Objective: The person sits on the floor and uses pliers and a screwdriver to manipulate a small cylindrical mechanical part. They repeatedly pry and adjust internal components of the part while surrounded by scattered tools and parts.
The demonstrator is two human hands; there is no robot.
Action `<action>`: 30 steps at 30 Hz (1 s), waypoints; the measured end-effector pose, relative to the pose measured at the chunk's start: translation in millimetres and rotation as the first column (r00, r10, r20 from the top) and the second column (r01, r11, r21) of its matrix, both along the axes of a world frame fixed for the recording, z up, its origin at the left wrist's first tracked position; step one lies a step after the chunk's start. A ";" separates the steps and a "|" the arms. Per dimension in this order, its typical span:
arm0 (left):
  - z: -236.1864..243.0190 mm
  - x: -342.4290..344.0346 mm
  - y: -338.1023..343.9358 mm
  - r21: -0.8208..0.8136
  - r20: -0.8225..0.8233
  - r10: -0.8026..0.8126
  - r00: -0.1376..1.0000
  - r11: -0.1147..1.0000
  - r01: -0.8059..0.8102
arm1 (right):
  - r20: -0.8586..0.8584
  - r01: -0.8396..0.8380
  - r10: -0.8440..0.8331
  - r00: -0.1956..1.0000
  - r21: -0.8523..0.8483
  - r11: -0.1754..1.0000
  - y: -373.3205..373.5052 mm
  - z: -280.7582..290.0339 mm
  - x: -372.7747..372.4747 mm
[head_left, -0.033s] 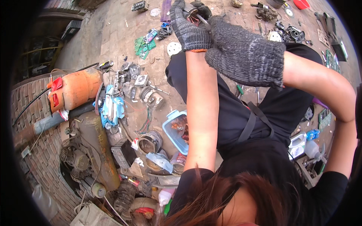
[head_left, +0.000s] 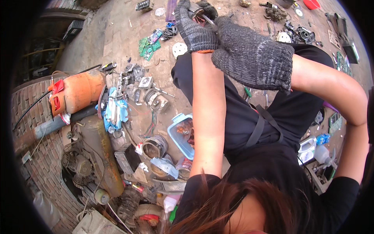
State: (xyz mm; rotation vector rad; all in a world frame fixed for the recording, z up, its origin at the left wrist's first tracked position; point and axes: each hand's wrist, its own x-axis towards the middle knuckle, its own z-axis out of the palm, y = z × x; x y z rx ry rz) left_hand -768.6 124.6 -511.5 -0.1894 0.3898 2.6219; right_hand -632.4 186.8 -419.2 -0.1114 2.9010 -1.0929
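My left hand (head_left: 196, 31), in a dark grey knit glove with an orange cuff edge, is closed around a round metal part (head_left: 198, 17). Reddish, copper-like material shows inside the part's rim. My right hand (head_left: 253, 54), gloved the same way, is right beside it with its fingers curled mostly out of sight. From its fingertips a thin shiny metal tool (head_left: 208, 18) reaches into the part. Its handle is hidden by the glove, so its exact kind cannot be made out. Both hands are above the ground beyond my bent knees.
Left of my left forearm stands a light blue plastic basket (head_left: 173, 128) with reddish-brown scraps. Green circuit boards (head_left: 149, 48) and a white perforated disc (head_left: 179, 50) lie near my left knee. An orange gas cylinder (head_left: 83, 91) is at the left; metal parts (head_left: 306, 36) lie at the far right.
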 end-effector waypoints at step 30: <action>23.2 -1.6 -15.2 0.259 0.037 0.176 0.984 0.949 -0.180 | -0.033 -0.058 0.060 0.998 0.051 0.997 53.3 19.3 34.5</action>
